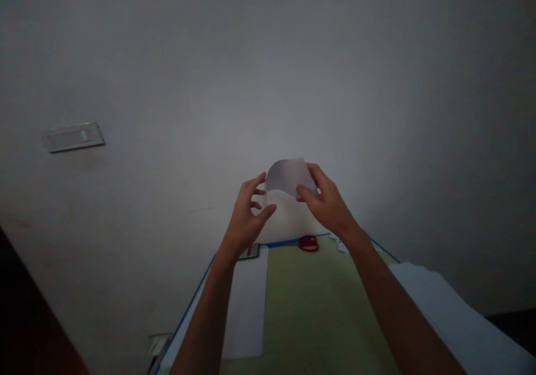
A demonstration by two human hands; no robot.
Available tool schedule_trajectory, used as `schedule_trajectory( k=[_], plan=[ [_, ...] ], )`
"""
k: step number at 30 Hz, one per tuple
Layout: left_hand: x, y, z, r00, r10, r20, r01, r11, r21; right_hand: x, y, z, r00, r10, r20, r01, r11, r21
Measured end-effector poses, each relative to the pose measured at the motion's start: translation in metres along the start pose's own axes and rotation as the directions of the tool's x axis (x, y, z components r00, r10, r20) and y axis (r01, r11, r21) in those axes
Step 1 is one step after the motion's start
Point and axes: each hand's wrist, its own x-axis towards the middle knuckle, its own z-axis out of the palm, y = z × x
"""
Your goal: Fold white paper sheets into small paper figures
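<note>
A small piece of white paper (288, 176), curved along its left part, is held up in front of the wall. My right hand (326, 195) pinches its right edge between thumb and fingers. At the paper's left edge is my left hand (251, 210), its thumb and fingers spread apart. Whether those left fingertips touch the paper, I cannot tell. Below the hands, red-handled scissors (309, 244) lie at the far edge of the green table (314, 308).
White sheets lie on the table's left (247, 308) and right (452, 313). A phone-like object (250, 251) rests at the far edge, partly behind my left wrist. Paper scraps (341, 245) lie near my right forearm. Behind stands a wall with a switch plate (75, 137).
</note>
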Motion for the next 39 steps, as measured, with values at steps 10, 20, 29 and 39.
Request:
schedule_trajectory(
  k=[10, 20, 29, 39],
  plan=[
    [0.001, -0.014, -0.013, 0.974, -0.142, -0.178, 0.179, 0.960, 0.214, 0.002, 0.003, -0.007, 0.996, 0.047, -0.074, -0.045, 0.998, 0.034],
    [0.001, 0.012, -0.006, 0.939, -0.335, -0.081, 0.285, 0.887, -0.363, 0.002, -0.003, -0.003, 0.986, -0.168, -0.023, 0.162, 0.972, -0.171],
    [0.001, 0.021, 0.010, 0.997, -0.073, -0.011, 0.067, 0.955, -0.288, -0.002, -0.009, 0.007, 0.994, -0.091, 0.066, 0.088, 0.995, 0.038],
    [0.004, 0.009, 0.015, 0.976, 0.080, -0.204, -0.065, 0.995, 0.076, -0.006, -0.013, 0.011, 0.970, -0.106, 0.217, 0.069, 0.983, 0.169]
  ],
)
